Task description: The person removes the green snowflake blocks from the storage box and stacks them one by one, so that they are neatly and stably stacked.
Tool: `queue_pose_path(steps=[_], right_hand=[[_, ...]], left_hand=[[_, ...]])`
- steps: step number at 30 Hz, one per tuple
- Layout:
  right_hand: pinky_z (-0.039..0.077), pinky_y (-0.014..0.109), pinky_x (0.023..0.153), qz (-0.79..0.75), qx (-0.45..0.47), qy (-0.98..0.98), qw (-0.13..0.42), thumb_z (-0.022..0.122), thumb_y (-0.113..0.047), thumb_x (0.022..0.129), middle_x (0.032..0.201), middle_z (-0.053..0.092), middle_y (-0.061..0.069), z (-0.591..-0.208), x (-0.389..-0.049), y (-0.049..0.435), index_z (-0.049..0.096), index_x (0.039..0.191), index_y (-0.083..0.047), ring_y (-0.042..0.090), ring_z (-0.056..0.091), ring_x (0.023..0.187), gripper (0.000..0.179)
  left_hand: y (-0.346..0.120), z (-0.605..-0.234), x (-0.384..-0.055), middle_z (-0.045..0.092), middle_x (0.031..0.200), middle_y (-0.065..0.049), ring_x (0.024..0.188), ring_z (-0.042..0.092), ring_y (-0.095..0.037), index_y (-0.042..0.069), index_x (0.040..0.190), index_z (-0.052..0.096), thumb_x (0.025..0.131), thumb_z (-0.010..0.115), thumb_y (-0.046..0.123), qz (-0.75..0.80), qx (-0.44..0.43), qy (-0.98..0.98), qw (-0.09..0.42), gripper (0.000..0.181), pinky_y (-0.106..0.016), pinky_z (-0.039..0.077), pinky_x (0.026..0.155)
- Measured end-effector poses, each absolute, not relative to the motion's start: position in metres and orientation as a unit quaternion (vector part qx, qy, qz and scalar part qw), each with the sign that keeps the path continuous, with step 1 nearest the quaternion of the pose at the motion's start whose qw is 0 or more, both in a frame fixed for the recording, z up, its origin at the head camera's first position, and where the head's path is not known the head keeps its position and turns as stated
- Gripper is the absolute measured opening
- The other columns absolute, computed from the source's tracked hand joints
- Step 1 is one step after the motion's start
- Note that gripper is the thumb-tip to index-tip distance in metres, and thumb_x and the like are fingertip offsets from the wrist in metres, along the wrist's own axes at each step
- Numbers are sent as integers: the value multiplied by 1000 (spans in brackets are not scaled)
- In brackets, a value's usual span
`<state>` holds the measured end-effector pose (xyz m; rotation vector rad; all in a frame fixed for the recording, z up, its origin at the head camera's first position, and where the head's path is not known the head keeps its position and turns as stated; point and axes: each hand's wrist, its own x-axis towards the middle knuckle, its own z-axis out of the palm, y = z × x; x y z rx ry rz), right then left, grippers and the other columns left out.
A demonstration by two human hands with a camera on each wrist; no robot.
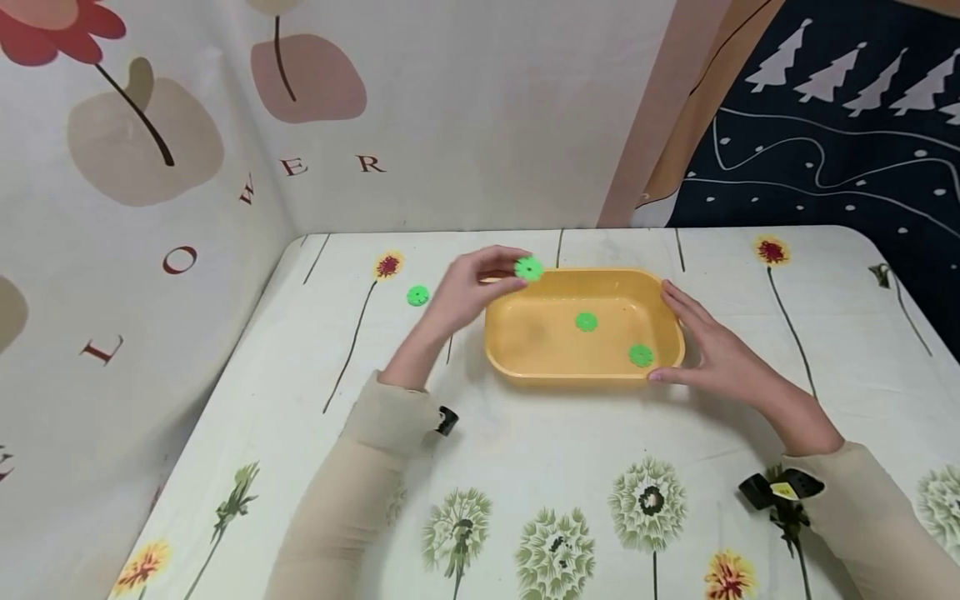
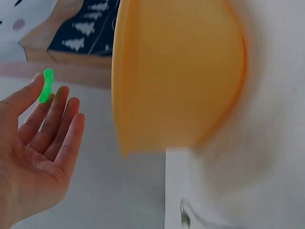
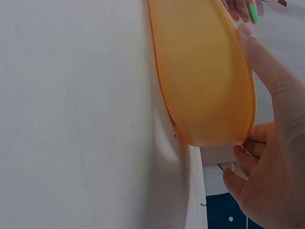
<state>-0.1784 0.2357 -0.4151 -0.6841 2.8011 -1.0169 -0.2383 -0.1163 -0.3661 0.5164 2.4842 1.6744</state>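
Note:
A yellow plastic tray (image 1: 581, 377) with rounded corners stands on the table. Two green snowflake discs, one near the middle (image 1: 586, 322) and one near the front right (image 1: 641, 356), lie inside it. My left hand (image 1: 474, 287) is at the tray's back left corner, pinching another green snowflake disc (image 1: 528, 268) between thumb and fingertips; the left wrist view shows this disc (image 2: 46, 86) edge-on. With its thumb at the front corner and fingers at the back, my right hand (image 1: 712, 350) holds the tray's right end. The right wrist view shows the tray's outer wall (image 3: 205, 81).
One more green snowflake disc (image 1: 417, 296) lies on the floral tablecloth (image 1: 555, 450), left of the tray and close to the left forearm. A printed curtain (image 1: 480, 117) hangs behind the table, and a dark cloth with trees (image 1: 825, 158) at the back right.

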Motion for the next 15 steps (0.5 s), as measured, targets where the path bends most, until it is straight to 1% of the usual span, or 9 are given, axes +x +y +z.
queue_pose_path(steps=[5,8,11,15], right_hand=[[28,74,107,-333,-223,915,44,87,-34,76,170,8,7,-415,-179,235,14,161,-11,45,18,151,114],[28,74,107,-333,-223,915,45,87,-34,76,170,8,8,-415,-179,235,14,161,-11,44,18,152,114],[28,74,108,-334,-221,915,46,87,-34,76,170,8,7,-415,-178,235,14,161,-11,44,17,152,114],[28,74,108,-335,-222,914,46,87,-34,77,170,8,8,-414,-178,235,14,161,-11,43,16,152,113]], left_hand=[[-162,-372,-247,68,128,-12,121,64,-23,11,130,65,92,72,17,553,107,826,-1,39,-37,52,103],[-189,-380,-252,64,135,-10,130,59,-24,12,133,63,94,70,20,544,70,836,-17,40,-38,48,109],[-212,-389,-256,57,144,-8,137,52,-24,13,136,61,96,68,24,519,38,854,-12,42,-41,42,115],[-234,-400,-259,50,151,-8,142,45,-28,15,140,57,98,65,28,484,1,875,23,45,-48,36,118]])
